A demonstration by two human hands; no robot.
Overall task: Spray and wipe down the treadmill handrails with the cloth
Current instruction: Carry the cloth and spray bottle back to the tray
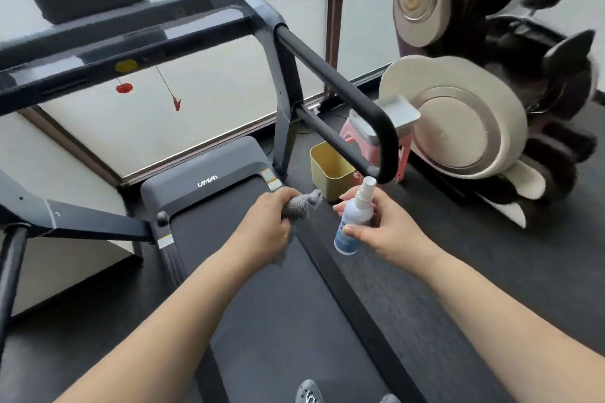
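The left hand (266, 219) is clenched round a grey cloth (302, 204) above the treadmill belt (262, 304). The right hand (386, 226) grips a white spray bottle (353, 219), nozzle up, just beneath the curved end of the right handrail (330, 82), over the belt's right edge.

My right hand (389, 226), closed round the bottle (352, 222), sits just under the curved end of the right handrail (330, 82), the nozzle close to the bar. Above the rail there is open air; below it a lower bar (330, 137) narrows the gap. Beyond the rail a yellow bin (327, 170), a pink stool (357, 137) and a massage chair (474, 108) crowd the floor. My left hand (265, 222), gripping the cloth (302, 206), has clear belt (262, 288) beneath it.
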